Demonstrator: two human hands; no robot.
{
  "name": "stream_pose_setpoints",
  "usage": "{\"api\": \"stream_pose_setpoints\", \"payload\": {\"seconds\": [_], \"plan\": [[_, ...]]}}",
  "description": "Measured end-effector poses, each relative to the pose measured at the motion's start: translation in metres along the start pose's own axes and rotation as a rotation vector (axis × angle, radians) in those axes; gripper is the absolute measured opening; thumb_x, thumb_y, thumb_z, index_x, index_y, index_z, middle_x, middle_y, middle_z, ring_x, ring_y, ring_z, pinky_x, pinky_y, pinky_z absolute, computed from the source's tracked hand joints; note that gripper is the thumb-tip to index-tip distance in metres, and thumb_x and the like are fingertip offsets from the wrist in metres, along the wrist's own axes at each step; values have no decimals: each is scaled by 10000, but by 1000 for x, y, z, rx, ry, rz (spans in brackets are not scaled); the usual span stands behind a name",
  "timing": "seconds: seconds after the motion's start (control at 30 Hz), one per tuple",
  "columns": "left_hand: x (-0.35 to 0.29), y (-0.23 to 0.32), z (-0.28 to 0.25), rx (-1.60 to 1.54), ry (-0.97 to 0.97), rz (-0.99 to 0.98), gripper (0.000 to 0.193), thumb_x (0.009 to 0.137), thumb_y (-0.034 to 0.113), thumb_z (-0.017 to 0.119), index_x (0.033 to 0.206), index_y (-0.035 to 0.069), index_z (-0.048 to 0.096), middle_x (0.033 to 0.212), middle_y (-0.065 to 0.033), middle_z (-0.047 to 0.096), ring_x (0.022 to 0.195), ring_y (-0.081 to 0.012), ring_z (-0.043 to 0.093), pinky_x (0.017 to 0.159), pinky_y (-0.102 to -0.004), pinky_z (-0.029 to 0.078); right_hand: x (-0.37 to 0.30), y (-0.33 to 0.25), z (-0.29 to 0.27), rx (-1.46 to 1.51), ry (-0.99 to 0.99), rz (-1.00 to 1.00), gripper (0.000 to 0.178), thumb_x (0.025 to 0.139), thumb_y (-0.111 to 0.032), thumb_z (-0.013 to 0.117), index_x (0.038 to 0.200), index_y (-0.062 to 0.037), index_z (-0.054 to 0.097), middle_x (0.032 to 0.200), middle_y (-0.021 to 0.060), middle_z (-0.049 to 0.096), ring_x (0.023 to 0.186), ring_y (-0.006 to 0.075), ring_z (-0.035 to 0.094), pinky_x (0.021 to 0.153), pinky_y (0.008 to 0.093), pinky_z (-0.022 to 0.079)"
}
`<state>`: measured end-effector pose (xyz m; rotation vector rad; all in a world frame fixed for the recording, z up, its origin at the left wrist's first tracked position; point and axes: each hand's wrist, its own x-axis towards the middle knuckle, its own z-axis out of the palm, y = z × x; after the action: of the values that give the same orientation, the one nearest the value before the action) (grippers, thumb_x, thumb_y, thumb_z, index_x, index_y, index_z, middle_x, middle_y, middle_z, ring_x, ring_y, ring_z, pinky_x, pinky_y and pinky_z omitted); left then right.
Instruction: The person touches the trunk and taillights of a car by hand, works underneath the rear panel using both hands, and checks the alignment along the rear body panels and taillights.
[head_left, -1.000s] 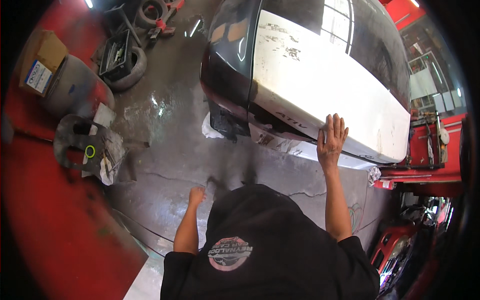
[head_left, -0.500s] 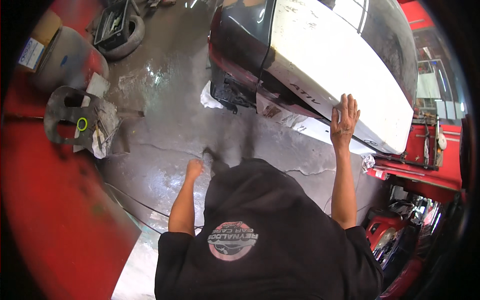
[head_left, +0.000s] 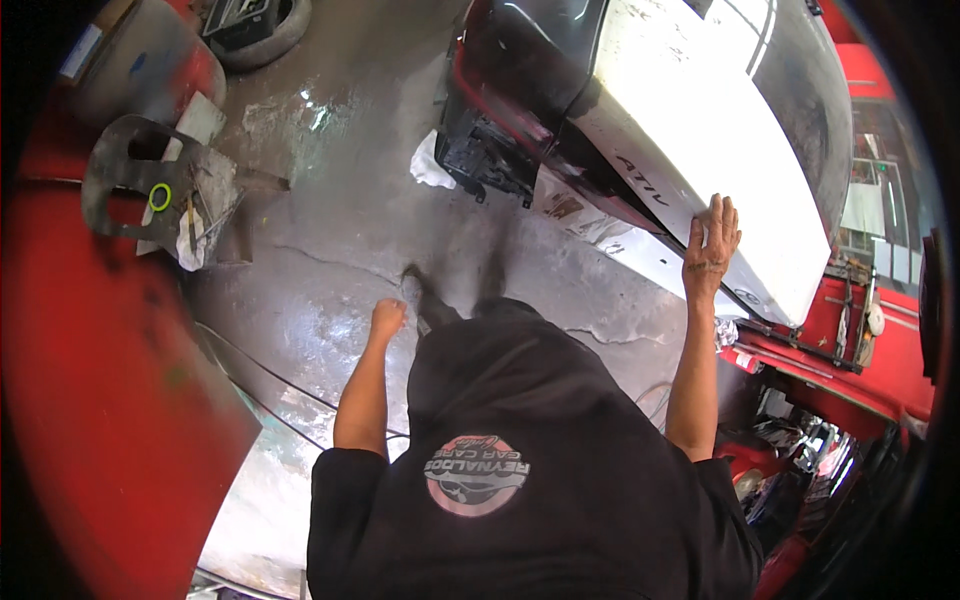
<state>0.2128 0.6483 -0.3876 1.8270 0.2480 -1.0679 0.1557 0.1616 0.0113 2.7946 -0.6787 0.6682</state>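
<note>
My right hand (head_left: 710, 246) lies with its fingers stretched out on the white trunk lid (head_left: 668, 105) of a car, close to its lower edge. A round emblem (head_left: 747, 297) sits just below the hand, and dark raised letters (head_left: 641, 181) run along the edge to its left. Dark grime marks the back of this hand. My left hand (head_left: 388, 317) hangs over the concrete floor, curled into a loose fist, with nothing showing out of it. Beside that hand, one of my shoes (head_left: 412, 288) shows on the floor.
A dark plastic chair (head_left: 110, 178) at the left carries a green tape roll (head_left: 160, 196) and a brush. Red panels (head_left: 110, 420) stand left. Dark hoses (head_left: 270, 378) cross the floor. The car's rear corner (head_left: 485, 150) is stripped of its bumper. A red car part lies at right.
My view and body have shifted, so the car appears farther right and the chair higher. My right hand stays on the lid, slightly nearer the emblem. One shoe shows more clearly.
</note>
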Motion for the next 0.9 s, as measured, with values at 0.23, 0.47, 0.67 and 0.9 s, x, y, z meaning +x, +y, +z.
{"api": "stream_pose_setpoints", "payload": {"seconds": [0.23,0.47,0.67,0.9], "plan": [[5,-25,6,72,7,29,283,868,221,554,758,-20,654,639,-164,665,531,-257,652,560,-395,516,0,1,6,-32,0,-12,477,990,-210,547,1455,-144,465,1498,163,432,1415,353,359,1171,528,221],[0,-15,1,155,-33,-15,301,863,237,556,732,-15,654,628,-160,660,544,-260,657,586,-404,517,0,0,8,-7,21,-1,446,995,-200,508,1437,-144,485,1501,162,415,1432,366,319,1169,568,207],[-4,15,-7,160,-6,-8,301,881,241,569,772,-27,653,652,-158,665,547,-235,645,550,-384,513,-2,1,12,36,64,39,445,982,-207,542,1422,-151,507,1501,162,423,1442,358,309,1182,566,176],[-21,14,0,287,-124,92,273,891,195,563,769,-34,648,707,-172,664,547,-237,646,555,-379,520,-15,14,19,54,122,0,476,988,-234,545,1458,-210,472,1562,97,361,1475,309,259,1206,523,142]]}}
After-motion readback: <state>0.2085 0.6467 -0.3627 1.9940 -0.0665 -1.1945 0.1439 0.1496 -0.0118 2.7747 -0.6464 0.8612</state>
